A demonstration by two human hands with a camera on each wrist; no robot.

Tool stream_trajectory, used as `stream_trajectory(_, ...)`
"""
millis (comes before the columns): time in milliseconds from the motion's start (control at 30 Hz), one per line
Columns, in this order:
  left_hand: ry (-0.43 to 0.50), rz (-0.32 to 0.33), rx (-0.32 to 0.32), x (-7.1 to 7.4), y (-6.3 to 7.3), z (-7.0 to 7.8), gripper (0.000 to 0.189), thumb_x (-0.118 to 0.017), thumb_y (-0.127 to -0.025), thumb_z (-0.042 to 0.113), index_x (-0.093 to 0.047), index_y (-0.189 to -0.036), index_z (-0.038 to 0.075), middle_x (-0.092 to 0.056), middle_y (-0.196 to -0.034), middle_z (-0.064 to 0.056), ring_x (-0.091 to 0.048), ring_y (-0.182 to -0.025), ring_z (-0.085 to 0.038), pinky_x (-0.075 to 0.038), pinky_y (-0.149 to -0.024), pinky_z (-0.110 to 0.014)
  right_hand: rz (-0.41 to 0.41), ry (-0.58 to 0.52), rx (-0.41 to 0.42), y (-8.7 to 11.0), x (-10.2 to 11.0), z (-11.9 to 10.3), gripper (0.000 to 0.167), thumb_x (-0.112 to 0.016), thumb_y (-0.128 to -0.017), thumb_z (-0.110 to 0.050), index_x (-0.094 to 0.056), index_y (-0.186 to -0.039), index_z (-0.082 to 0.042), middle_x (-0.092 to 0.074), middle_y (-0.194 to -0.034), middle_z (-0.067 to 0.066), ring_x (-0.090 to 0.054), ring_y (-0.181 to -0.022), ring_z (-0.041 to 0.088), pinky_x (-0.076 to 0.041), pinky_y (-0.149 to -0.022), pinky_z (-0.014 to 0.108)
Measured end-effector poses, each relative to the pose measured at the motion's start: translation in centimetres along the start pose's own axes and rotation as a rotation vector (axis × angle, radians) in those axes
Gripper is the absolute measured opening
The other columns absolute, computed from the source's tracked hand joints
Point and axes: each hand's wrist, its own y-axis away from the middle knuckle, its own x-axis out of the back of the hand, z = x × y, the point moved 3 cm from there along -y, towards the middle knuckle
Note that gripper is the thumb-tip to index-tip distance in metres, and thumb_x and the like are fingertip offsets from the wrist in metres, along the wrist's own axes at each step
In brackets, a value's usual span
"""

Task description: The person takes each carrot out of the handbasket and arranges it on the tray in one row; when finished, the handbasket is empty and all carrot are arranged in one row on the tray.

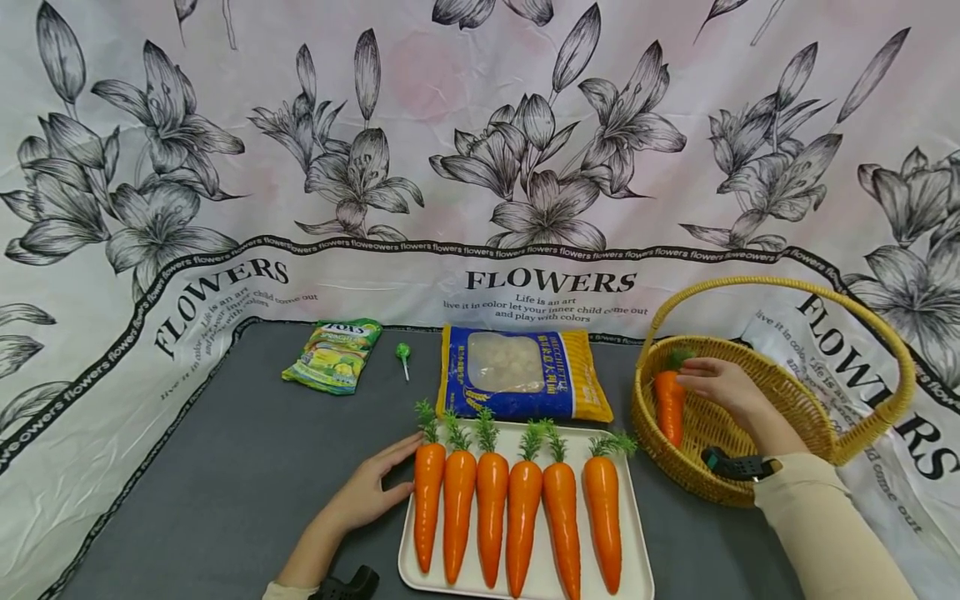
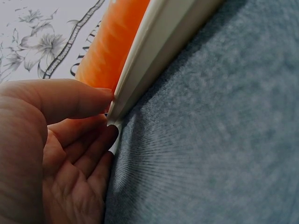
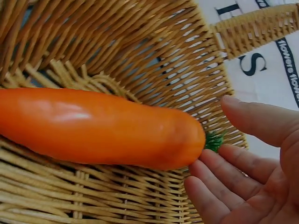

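Several orange carrots (image 1: 491, 508) with green tops lie side by side on a white tray (image 1: 408, 575). At the tray's left edge, my left hand (image 1: 365, 492) rests its thumb and fingertips against the rim (image 2: 154, 42), beside the leftmost carrot (image 1: 427, 500). Another carrot (image 3: 103, 128) leans inside the wicker basket (image 1: 697, 483), at its left side. My right hand (image 1: 716, 385) is in the basket by that carrot's green top, thumb apart and fingers extended. In the right wrist view its fingertips lie close to the carrot's top end, with no grip around it; whether they touch is unclear.
Behind the tray lies a blue and yellow food bag (image 1: 525, 375). A green candy packet (image 1: 333, 356) and a green lollipop (image 1: 404, 357) are farther left. The basket's tall handle (image 1: 780, 285) arches above my right hand. A flowered cloth (image 1: 420, 183) hangs behind the grey table.
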Motion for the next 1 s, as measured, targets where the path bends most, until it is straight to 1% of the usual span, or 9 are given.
stream_trajectory(33, -0.002, 0.001, 0.003, 0.0, 0.0, 0.0, 0.057, -0.064, -0.091, 0.025, -0.045, -0.143, 0.013, -0.040, -0.149, -0.006, -0.036, -0.137, -0.032, -0.033, -0.106, -0.058, 0.000, 0.010, 0.001, -0.1, -0.1, 0.1, 0.072, -0.054, -0.096, -0.038, -0.029, -0.144, 0.011, -0.032, -0.145, 0.033, -0.056, -0.102, 0.000, -0.039, -0.104, 0.051)
stream_trajectory(100, -0.007, 0.005, 0.003, 0.1, 0.0, 0.1, 0.057, -0.064, -0.090, 0.024, -0.045, -0.143, 0.012, -0.040, -0.149, -0.006, -0.036, -0.137, -0.032, -0.033, -0.106, -0.058, -0.006, 0.021, 0.009, -0.2, -0.2, 0.2, 0.072, -0.053, -0.097, -0.037, -0.028, -0.144, 0.011, -0.033, -0.144, 0.034, -0.057, -0.113, 0.019, -0.039, -0.103, 0.052)
stream_trajectory(167, -0.018, 0.009, -0.002, 0.1, -0.1, 0.2, 0.057, -0.064, -0.091, 0.025, -0.045, -0.143, 0.012, -0.041, -0.149, -0.006, -0.037, -0.137, -0.032, -0.033, -0.106, -0.058, -0.009, 0.028, 0.011, -0.3, -0.3, 0.5, 0.072, -0.054, -0.097, -0.035, -0.026, -0.144, 0.012, -0.033, -0.142, 0.036, -0.051, -0.121, 0.035, -0.041, -0.102, 0.052)
stream_trajectory(200, -0.023, 0.010, -0.005, 0.1, -0.1, 0.2, 0.057, -0.064, -0.091, 0.025, -0.045, -0.143, 0.012, -0.041, -0.149, -0.006, -0.037, -0.137, -0.032, -0.033, -0.106, -0.057, -0.010, 0.032, 0.011, -0.4, -0.4, 0.6, 0.072, -0.055, -0.097, -0.034, -0.026, -0.143, 0.013, -0.034, -0.142, 0.036, -0.049, -0.122, 0.039, -0.042, -0.101, 0.052)
stream_trajectory(267, -0.022, 0.009, -0.007, 0.1, 0.0, 0.2, 0.056, -0.064, -0.091, 0.025, -0.045, -0.143, 0.012, -0.041, -0.149, -0.006, -0.037, -0.137, -0.032, -0.033, -0.106, -0.057, -0.011, 0.041, 0.007, -0.4, -0.5, 0.9, 0.072, -0.056, -0.096, -0.033, -0.026, -0.143, 0.014, -0.035, -0.140, 0.038, -0.048, -0.121, 0.043, -0.044, -0.099, 0.052)
stream_trajectory(500, -0.007, 0.005, -0.001, 0.0, 0.0, 0.2, 0.057, -0.064, -0.091, 0.025, -0.044, -0.143, 0.012, -0.040, -0.149, -0.006, -0.036, -0.137, -0.031, -0.033, -0.107, -0.057, -0.034, 0.069, -0.021, -0.4, -0.7, 1.2, 0.074, -0.057, -0.095, -0.031, -0.025, -0.141, 0.017, -0.035, -0.138, 0.041, -0.052, -0.116, 0.042, -0.049, -0.094, 0.048)
stream_trajectory(667, -0.013, 0.005, 0.007, 0.0, 0.0, 0.1, 0.057, -0.064, -0.091, 0.025, -0.045, -0.143, 0.012, -0.040, -0.149, -0.005, -0.036, -0.137, -0.031, -0.032, -0.106, -0.058, -0.060, 0.056, -0.043, -0.5, -0.9, 1.4, 0.076, -0.059, -0.094, -0.028, -0.022, -0.140, 0.020, -0.032, -0.136, 0.044, -0.057, -0.111, 0.040, -0.052, -0.090, 0.045)
stream_trajectory(1000, -0.012, 0.011, 0.006, 0.0, 0.1, 0.2, 0.057, -0.064, -0.090, 0.025, -0.045, -0.143, 0.012, -0.041, -0.149, -0.005, -0.037, -0.137, -0.031, -0.033, -0.106, -0.058, -0.080, 0.053, -0.035, -0.5, -1.0, 1.2, 0.075, -0.060, -0.094, -0.025, -0.022, -0.139, 0.023, -0.032, -0.135, 0.045, -0.060, -0.107, 0.034, -0.054, -0.087, 0.041)
